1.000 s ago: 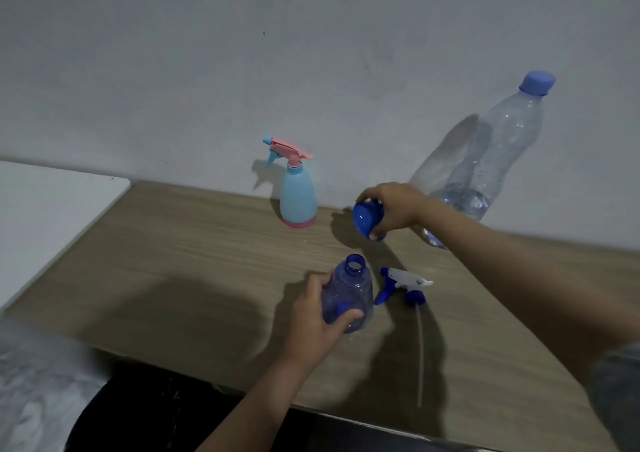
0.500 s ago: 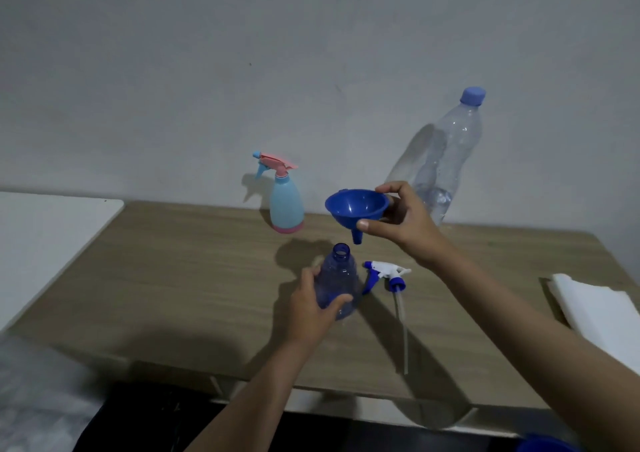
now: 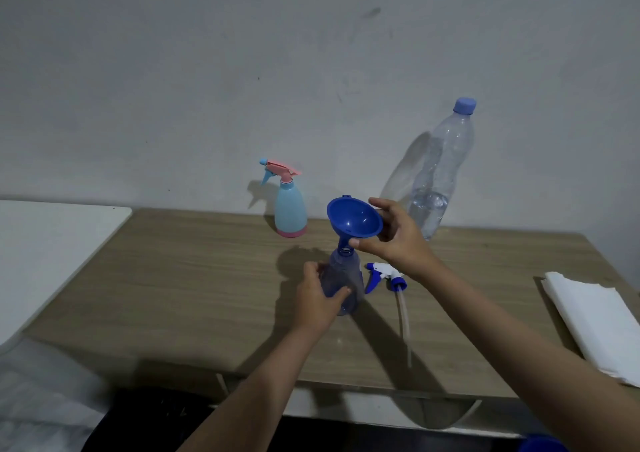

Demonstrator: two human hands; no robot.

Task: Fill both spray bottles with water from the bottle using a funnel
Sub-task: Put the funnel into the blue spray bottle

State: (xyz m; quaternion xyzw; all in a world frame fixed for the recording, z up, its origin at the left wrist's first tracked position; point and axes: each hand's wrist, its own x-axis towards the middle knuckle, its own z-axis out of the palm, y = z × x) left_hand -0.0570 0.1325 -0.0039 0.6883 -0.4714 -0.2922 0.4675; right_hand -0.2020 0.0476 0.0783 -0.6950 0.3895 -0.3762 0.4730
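I see wooden table (image 3: 194, 278) against wall. On it: light-blue spray bottle (image 3: 290, 209) with pink trigger at back; clear water bottle (image 3: 437, 174), blue cap, back right; open blue spray bottle (image 3: 341, 278) mid-table; detached sprayer head (image 3: 382, 275) just beside it, tube toward front edge; white cloth (image 3: 595, 320) far right.

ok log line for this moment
left hand holds blue spray bottle | right hand seats funnel in neck | water bottle capped

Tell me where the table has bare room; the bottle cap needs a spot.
Bare: the table's left half, and between sprayer head and white cloth. Crowded: around the blue bottle and funnel.
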